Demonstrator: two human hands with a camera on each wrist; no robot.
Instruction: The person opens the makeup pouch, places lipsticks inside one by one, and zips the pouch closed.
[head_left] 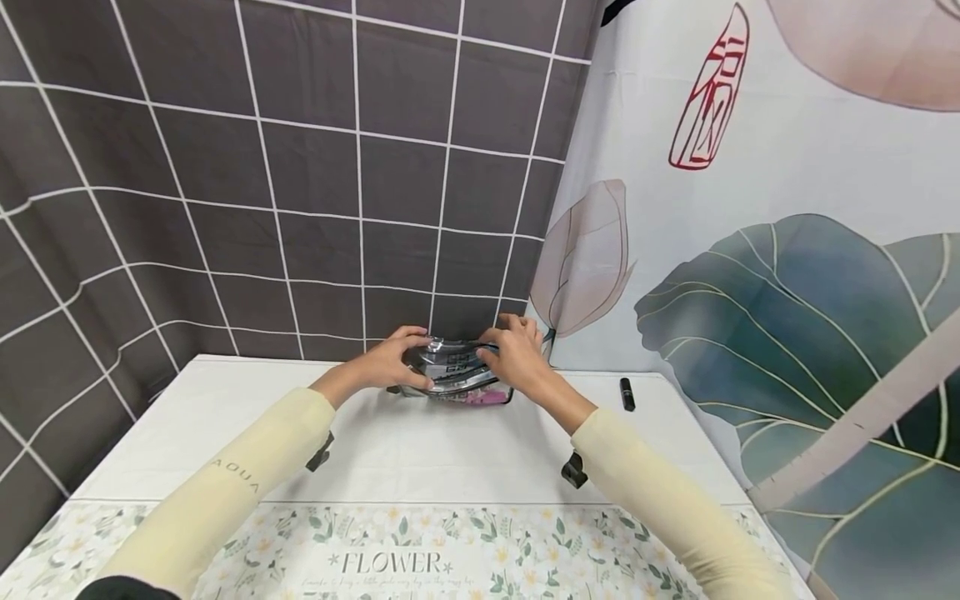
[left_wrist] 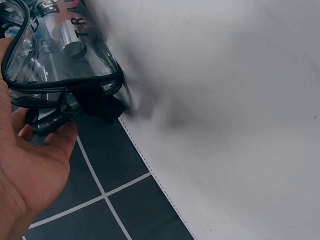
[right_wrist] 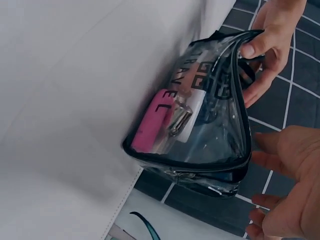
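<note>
A clear toiletry bag (head_left: 454, 364) with black trim stands at the back of the table. In the right wrist view, the bag (right_wrist: 210, 135) shows "TRAVEL" lettering, a pink bottle (right_wrist: 151, 122), a white item (right_wrist: 192, 117) and something silver inside. My left hand (head_left: 386, 361) grips one top end of the bag, near its black strap; the left wrist view shows this hand (left_wrist: 35, 155) with fingers curled at the strap. At the opposite end is my right hand (head_left: 519, 354), its fingers (right_wrist: 267, 160) loosely bent beside the zip edge. Whether they touch it is hard to tell.
A small black cylinder (head_left: 627, 394) lies on the white table (head_left: 442, 450) to the right. A dark gridded curtain (head_left: 315, 183) hangs right behind the table, and a printed leaf curtain (head_left: 750, 333) hangs on the right. A floral cloth (head_left: 525, 550) covers the front edge.
</note>
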